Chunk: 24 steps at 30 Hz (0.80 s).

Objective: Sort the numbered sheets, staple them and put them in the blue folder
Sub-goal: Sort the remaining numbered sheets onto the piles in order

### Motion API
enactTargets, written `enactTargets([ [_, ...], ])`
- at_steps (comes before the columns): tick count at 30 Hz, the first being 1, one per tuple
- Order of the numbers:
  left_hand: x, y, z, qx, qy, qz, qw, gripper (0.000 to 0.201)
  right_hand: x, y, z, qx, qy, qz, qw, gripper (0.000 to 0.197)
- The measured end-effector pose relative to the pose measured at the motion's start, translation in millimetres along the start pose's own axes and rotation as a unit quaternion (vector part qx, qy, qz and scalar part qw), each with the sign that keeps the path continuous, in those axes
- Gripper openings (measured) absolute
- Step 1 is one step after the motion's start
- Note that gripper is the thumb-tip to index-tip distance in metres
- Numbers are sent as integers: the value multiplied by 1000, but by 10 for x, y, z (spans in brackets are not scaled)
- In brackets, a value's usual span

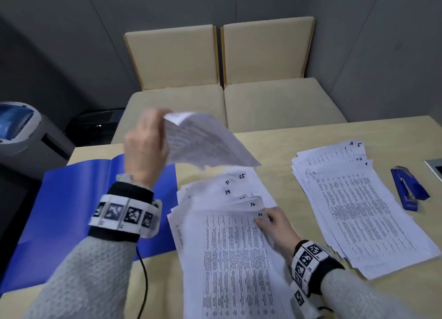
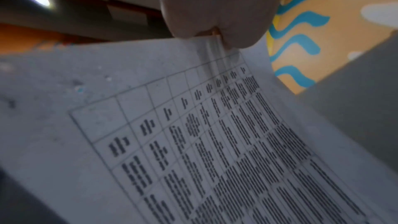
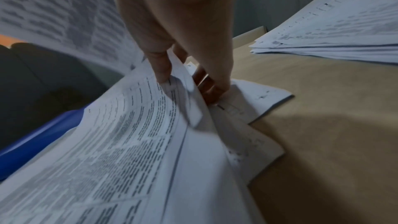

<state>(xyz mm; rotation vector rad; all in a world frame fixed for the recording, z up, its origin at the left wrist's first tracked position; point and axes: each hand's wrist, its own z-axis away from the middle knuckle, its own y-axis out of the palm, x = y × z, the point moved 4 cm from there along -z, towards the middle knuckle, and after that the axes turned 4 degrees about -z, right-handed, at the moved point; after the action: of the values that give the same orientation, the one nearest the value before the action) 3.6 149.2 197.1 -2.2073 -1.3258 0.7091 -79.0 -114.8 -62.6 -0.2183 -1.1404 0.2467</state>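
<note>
Nearest you, your right hand [image 1: 272, 223] pinches a corner in the loose, thin near pile [image 1: 236, 259]; your left hand [image 1: 146, 146] holds one limp printed sheet [image 1: 205, 141] aloft. Sorting looks partway: the far pile [image 1: 358, 211] is fanned, the glossy blue folder [image 1: 79, 211] open and unfilled, the stapler [image 1: 407, 192] untouched.

Grey walls [image 1: 239, 5], two beige chairs [image 1: 222, 79], wooden table [image 1: 299, 146]

2 hands [image 1: 146, 148] [image 1: 275, 225], 2 sheet piles [image 1: 229, 254] [image 1: 358, 206], 1 lifted sheet [image 1: 205, 141], 1 blue folder [image 1: 79, 199], 1 stapler [image 1: 407, 190], 2 chairs [image 1: 174, 57] [image 1: 265, 50].
</note>
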Motion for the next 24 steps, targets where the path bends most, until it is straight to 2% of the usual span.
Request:
enactTargets([
  [3,118,-397,-263,-123,-44,70,989,28,182,-59,148,-15,-45,-10,999,3],
  [4,177,-474,-338,-142,-68,89,983,32,242,-79,184,-2,-65,-9,998,3],
  [6,324,-503,-449,-132,-112,112,978,32,329,-152,249,26,-94,-9,995,5],
  [9,518,-302,-484,-52,-123,148,980,25,481,-247,339,46,-140,25,989,19],
  [13,635,164,-360,147,-118,156,970,16,702,-347,452,30,-176,2,984,30],
  [16,554,497,-137,295,-107,171,934,18,802,-350,490,29,-184,-5,983,23],
  [18,394,683,82,364,-86,189,908,18,804,-315,458,19,-196,15,980,12],
  [21,63,925,468,446,-55,205,869,17,763,-199,394,10,-208,44,977,9],
  [24,-261,1138,890,497,-54,228,835,17,727,-72,335,16,-187,11,982,7],
])
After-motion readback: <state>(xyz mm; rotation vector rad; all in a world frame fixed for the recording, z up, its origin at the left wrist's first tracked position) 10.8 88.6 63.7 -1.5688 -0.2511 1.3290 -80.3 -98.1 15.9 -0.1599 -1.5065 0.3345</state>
